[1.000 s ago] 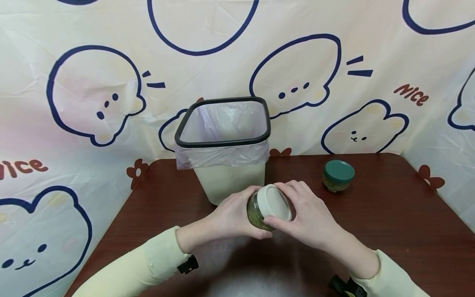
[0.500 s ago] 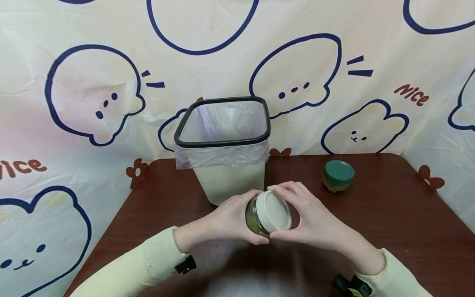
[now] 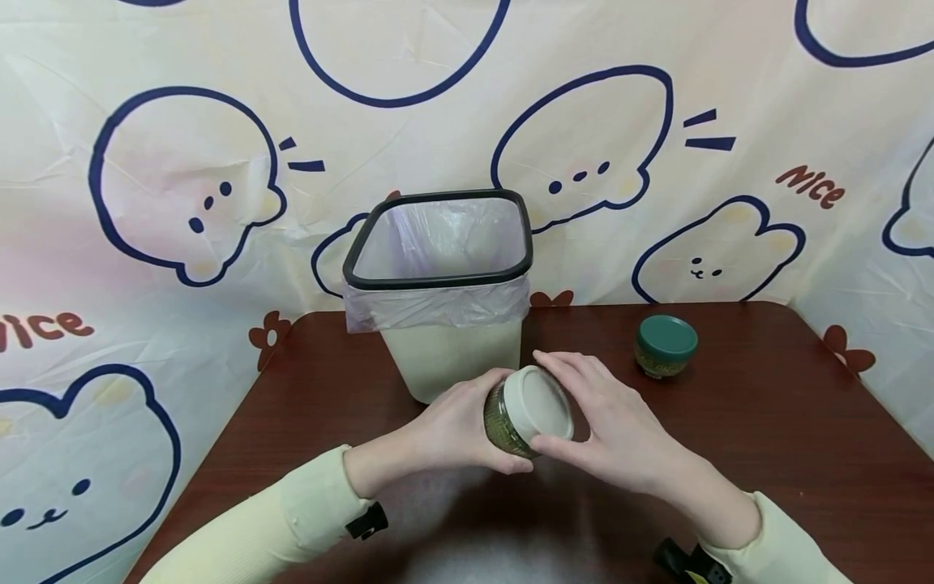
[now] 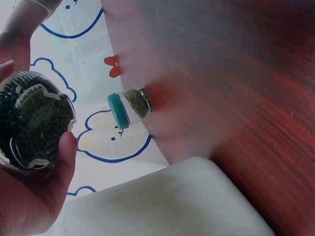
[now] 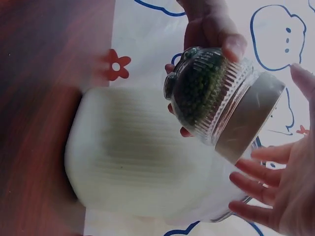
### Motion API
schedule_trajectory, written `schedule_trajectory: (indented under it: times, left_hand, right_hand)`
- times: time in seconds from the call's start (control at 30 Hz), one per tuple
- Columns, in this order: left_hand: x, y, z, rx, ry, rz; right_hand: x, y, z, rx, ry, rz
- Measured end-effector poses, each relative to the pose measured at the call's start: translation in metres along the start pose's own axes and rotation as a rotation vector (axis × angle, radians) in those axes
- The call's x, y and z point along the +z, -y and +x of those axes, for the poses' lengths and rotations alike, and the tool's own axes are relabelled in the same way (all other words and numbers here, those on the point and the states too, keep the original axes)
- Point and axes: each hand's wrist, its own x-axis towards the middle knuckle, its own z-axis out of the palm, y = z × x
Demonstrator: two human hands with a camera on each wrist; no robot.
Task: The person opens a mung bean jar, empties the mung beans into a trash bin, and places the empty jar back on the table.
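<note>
My left hand (image 3: 460,423) grips a ribbed glass jar (image 3: 503,422) of small green beans, tilted with its white lid (image 3: 541,404) toward the right. In the left wrist view, several green beans show through the base of the jar (image 4: 42,120). My right hand (image 3: 616,426) is spread around the lid. As the right wrist view shows, its fingers (image 5: 256,189) are apart and its thumb stands off the lid (image 5: 253,118); one fingertip is close to the rim, and whether it touches cannot be told. The lid sits on the jar.
A second glass jar with a green lid (image 3: 667,339) stands upright at the back right of the brown table (image 3: 766,405). Behind my hands is a pale bin (image 3: 460,357) with a black rim (image 3: 438,283) and plastic liner. A cartoon-printed cloth (image 3: 584,40) hangs behind.
The right hand has shifted around the lid: half a second ago its fingers and thumb held the rim lower down, now they are spread. The left hand and jar have tilted only slightly.
</note>
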Motion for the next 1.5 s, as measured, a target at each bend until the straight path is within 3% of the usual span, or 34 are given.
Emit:
schedule_trajectory:
  times: [0.17, 0.33, 0.67, 1.07, 1.2, 1.33, 1.5]
  left_hand:
    - [0.001, 0.001, 0.001, 0.001, -0.021, 0.009]
    - [0.001, 0.0, 0.001, 0.002, -0.022, 0.02]
    - [0.001, -0.001, 0.0, 0.015, -0.03, 0.032]
    - [0.0, 0.003, -0.001, 0.072, 0.038, -0.02]
    - [0.0, 0.002, 0.0, 0.056, 0.033, -0.015]
    - [0.001, 0.002, 0.0, 0.01, 0.013, -0.012]
    - [0.001, 0.003, 0.001, -0.006, -0.012, -0.011]
  right_hand:
    - [0.001, 0.003, 0.003, 0.051, -0.023, -0.109]
    - [0.007, 0.003, 0.005, 0.034, -0.041, -0.159]
    - [0.009, 0.001, 0.005, -0.004, -0.078, -0.057]
    - [0.002, -0.009, 0.001, -0.178, 0.013, 0.072]
    - [0.001, -0.011, 0.002, -0.2, 0.027, 0.082]
    - [0.0, -0.007, 0.002, -0.174, -0.027, 0.019]
    - [0.001, 0.001, 0.005, -0.056, -0.086, -0.053]
